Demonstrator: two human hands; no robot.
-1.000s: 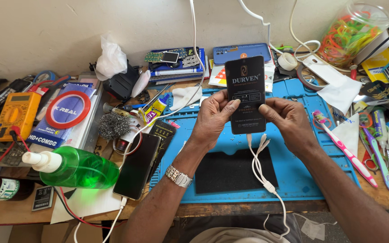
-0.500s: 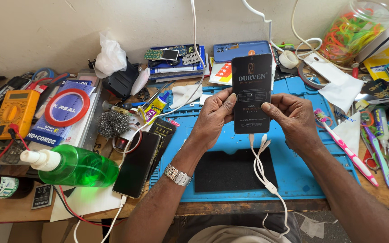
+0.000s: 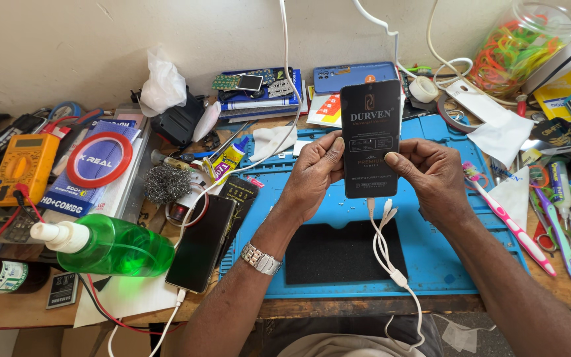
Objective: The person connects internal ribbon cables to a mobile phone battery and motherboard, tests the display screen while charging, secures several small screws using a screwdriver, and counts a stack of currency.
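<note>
I hold a black rectangular device with pale printed markings (image 3: pixel 370 137) upright above the blue work mat (image 3: pixel 460 258). My left hand (image 3: pixel 313 173) grips its left edge, thumb on the front, a metal watch on that wrist. My right hand (image 3: pixel 431 173) grips its right edge. A white multi-plug cable (image 3: pixel 384 244) hangs from the device's bottom end down past the table edge. A black pad (image 3: pixel 345 251) lies on the mat under my hands.
Left of the mat lie a black phone on a white cable (image 3: pixel 201 243), a green spray bottle (image 3: pixel 110 246), a steel scourer (image 3: pixel 165 183) and a yellow multimeter (image 3: pixel 22 166). A pink toothbrush (image 3: pixel 510 221), tweezers and a jar of rubber bands (image 3: pixel 517 47) are on the right.
Both hands have raised the black device slightly and brought it nearer the camera. The hanging cable moved with it.
</note>
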